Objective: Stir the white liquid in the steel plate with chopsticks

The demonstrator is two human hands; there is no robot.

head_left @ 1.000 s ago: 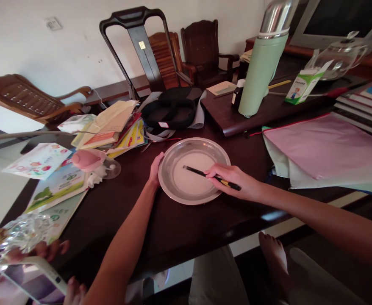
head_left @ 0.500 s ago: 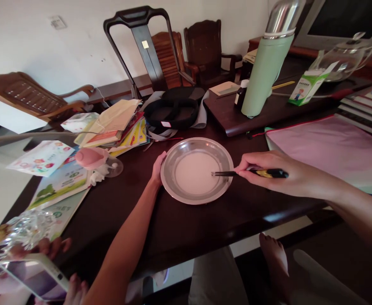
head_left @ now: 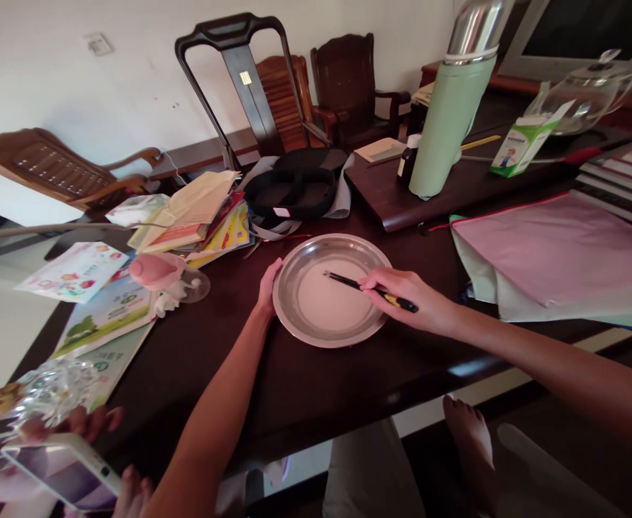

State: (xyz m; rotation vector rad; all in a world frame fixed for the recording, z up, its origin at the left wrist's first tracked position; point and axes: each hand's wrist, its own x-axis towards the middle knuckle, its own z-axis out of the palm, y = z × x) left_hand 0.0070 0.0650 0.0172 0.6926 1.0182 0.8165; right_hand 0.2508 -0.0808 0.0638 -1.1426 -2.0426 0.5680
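Note:
A round metal dish (head_left: 288,320) rests on the dark table, with a smooth pale, whitish liquid or batter (head_left: 330,302) in its bottom. Its left rim is gripped by my left hand (head_left: 269,285), whose fingertips are partly hidden at the edge. My right hand (head_left: 409,293) is closed around a pair of black chopsticks (head_left: 342,278) with gold-coloured patterned ends. The chopstick tips point left, over or in the pale contents near the dish's middle; whether they touch is unclear.
Behind the dish lies a black case (head_left: 294,188). A green thermos (head_left: 450,122) and a small dark bottle (head_left: 407,162) stand on a raised board. A pink zip folder (head_left: 558,252) is at right, papers (head_left: 186,208) at left. Lower left, another person's hands hold a phone (head_left: 68,467).
My right hand and the chopsticks have moved left, carrying the tips from the right side of the contents to near the middle. My left hand and the dish stay put.

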